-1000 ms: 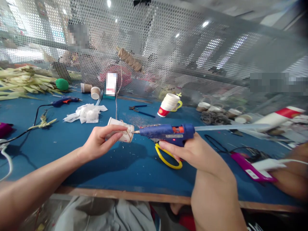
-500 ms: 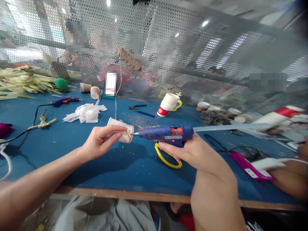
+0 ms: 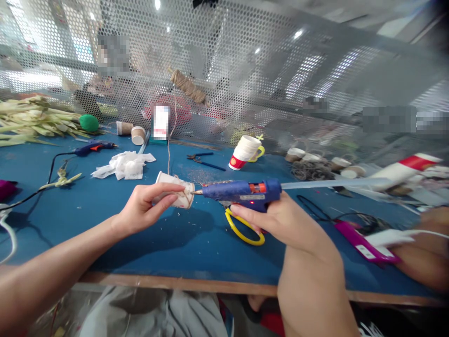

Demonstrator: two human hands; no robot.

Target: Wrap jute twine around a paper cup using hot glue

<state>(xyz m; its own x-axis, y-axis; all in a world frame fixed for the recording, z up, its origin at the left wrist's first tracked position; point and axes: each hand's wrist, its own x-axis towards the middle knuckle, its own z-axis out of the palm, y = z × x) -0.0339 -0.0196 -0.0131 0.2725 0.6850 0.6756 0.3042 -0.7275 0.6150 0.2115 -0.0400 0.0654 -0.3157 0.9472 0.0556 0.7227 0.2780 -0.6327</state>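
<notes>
My left hand [image 3: 149, 206] pinches a small white paper cup [image 3: 167, 179] lying on its side, thumb and fingers closed on it. Twine [image 3: 169, 157] runs down to the cup from a brown spool [image 3: 189, 87] at the mesh. In my right hand [image 3: 277, 217] is a blue hot glue gun [image 3: 242, 194], its red light lit and a long clear glue stick [image 3: 326, 184] sticking out behind. Its metal nozzle points left, at the cup's base end; whether it touches cannot be made out. Yellow-handled scissors [image 3: 242, 234] lie beneath the gun, their blades mostly hidden.
Behind are pliers [image 3: 206, 161], stacked paper cups [image 3: 244, 152], crumpled white plastic [image 3: 124, 164] and a second glue gun [image 3: 94, 147]. Pale husks [image 3: 35, 117] lie far left. A purple power strip [image 3: 366, 243] sits at right, near another person's arm [image 3: 424, 248]. A perforated screen [image 3: 228, 61] bounds the back.
The glue gun's nozzle has shifted slightly left and up, over the cup's end. My left hand and the cup have hardly moved. The other person's arm at right has moved a little.
</notes>
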